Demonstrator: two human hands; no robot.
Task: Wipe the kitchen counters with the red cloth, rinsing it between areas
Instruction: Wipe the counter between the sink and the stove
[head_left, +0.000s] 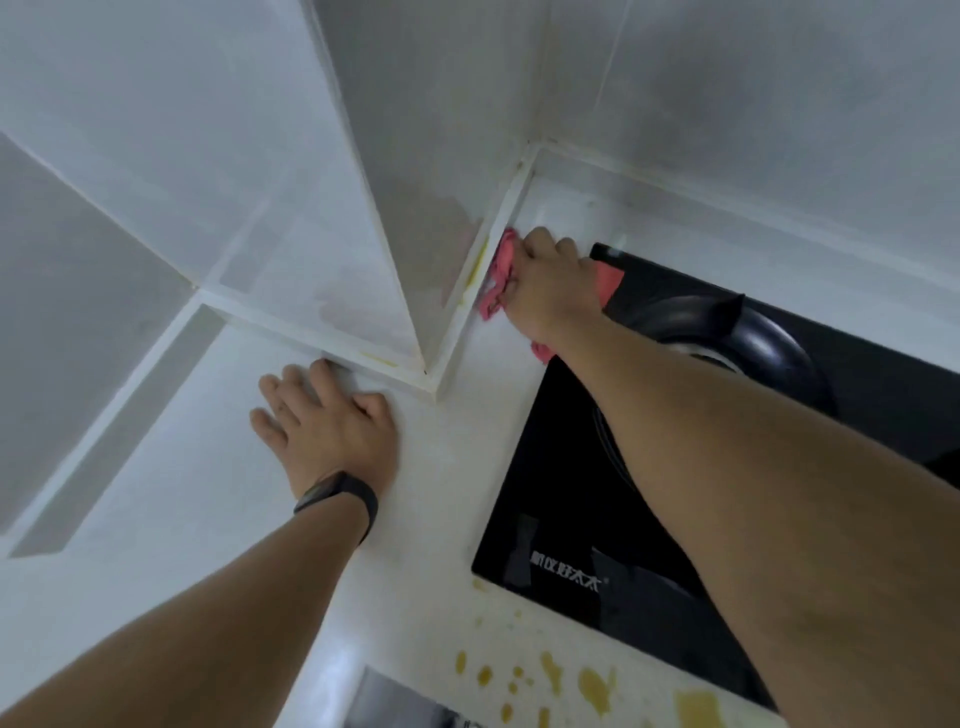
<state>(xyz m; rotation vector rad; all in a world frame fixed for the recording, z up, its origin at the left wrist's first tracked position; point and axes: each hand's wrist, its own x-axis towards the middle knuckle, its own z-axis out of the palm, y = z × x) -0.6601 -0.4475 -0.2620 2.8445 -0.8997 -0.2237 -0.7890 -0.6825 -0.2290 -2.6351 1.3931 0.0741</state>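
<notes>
The red cloth (497, 275) lies bunched on the white counter (208, 483), in the narrow strip between the wall's raised edge and the black cooktop (561, 493). My right hand (553, 283) presses down on the cloth with curled fingers gripping it; bits of cloth stick out on both sides of the hand. My left hand (324, 421) rests flat on the counter beside the wall corner, fingers spread, a black band on its wrist.
A protruding white wall corner (426, 374) juts between the two hands. Yellow-orange stains (550, 680) dot the counter in front of the cooktop, and a yellow streak (477, 267) runs along the wall edge by the cloth. A round burner (748, 338) sits on the cooktop.
</notes>
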